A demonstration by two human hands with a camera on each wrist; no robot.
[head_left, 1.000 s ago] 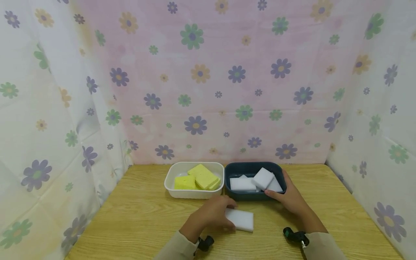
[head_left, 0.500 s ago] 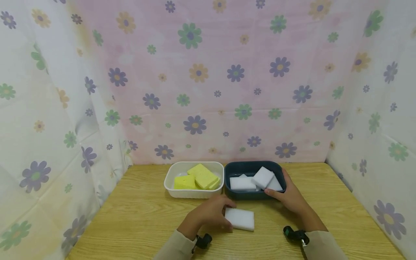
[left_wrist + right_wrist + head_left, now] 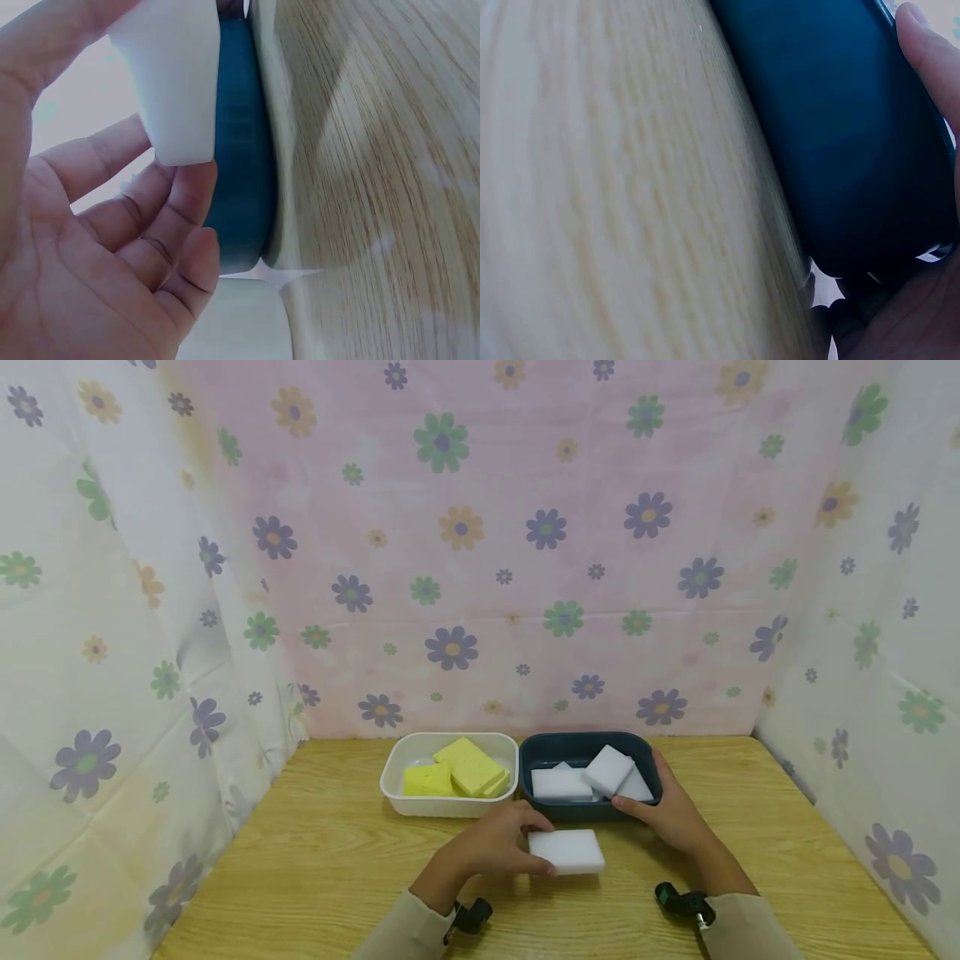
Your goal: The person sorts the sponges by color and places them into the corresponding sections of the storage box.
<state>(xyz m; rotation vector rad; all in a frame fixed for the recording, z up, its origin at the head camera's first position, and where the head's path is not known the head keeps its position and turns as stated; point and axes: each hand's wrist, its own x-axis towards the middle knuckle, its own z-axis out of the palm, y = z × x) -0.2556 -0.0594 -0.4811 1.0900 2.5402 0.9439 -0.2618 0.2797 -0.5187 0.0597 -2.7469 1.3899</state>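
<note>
Between thumb and fingers, my left hand (image 3: 498, 842) pinches a white sponge block (image 3: 567, 852) by its left end. In the left wrist view the white block (image 3: 180, 90) is off the wooden surface, in front of the dark blue bin. My right hand (image 3: 678, 814) grips the right end of that dark blue bin (image 3: 577, 811), thumb over its front rim and fingers round the far side. Several white sponge blocks (image 3: 561, 784) lie loosely piled in the bin. From the right wrist, the bin's wall (image 3: 840, 135) shows with the thumb (image 3: 930, 56) along its rim.
A white bin (image 3: 450, 807) with several yellow sponges (image 3: 427, 780) stands against the blue bin's left side. Both bins are near the back of the wooden table (image 3: 315, 860), before a flowered cloth (image 3: 480, 577). More cloth hangs at both sides.
The white sponge block lay flat on the table; my left hand now has it raised and moved slightly right and toward the bin. My right hand stays on the blue bin.
</note>
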